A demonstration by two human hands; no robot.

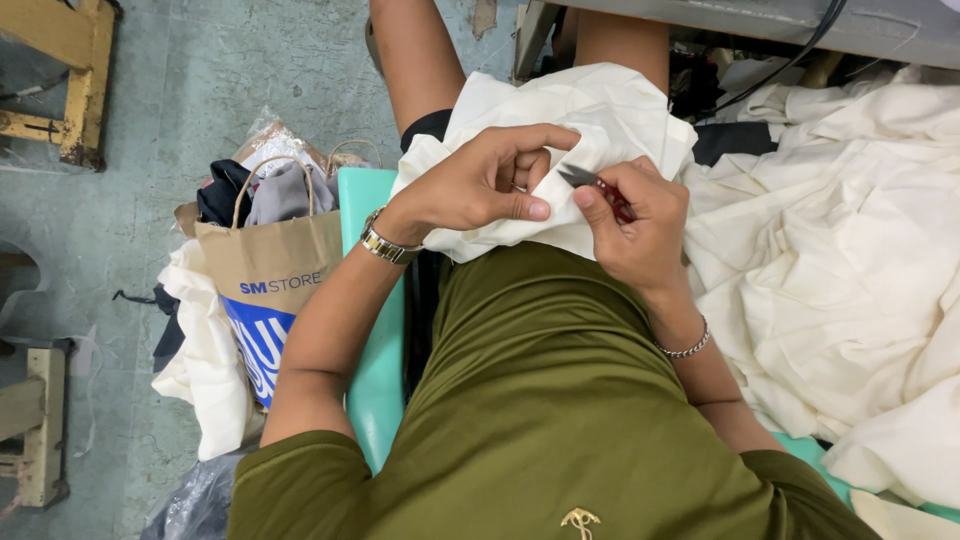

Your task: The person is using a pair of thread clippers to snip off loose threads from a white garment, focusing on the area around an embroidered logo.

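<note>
2 hands meet over the cream cloth (560, 120) bunched on the lap. The left hand (490, 185) pinches a fold; the right hand (635, 220) is clenched round a small red-handled cutter (590, 182). Its long axis runs from lower right to upper left, with the blade tip aimed at the left fingers (520, 208). A slip could nick them or the cloth, I judge.

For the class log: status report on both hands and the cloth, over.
Left hand pinching cream cloth. Right hand gripping small red-handled snips, blades at the fold. Nothing in the way.
</note>
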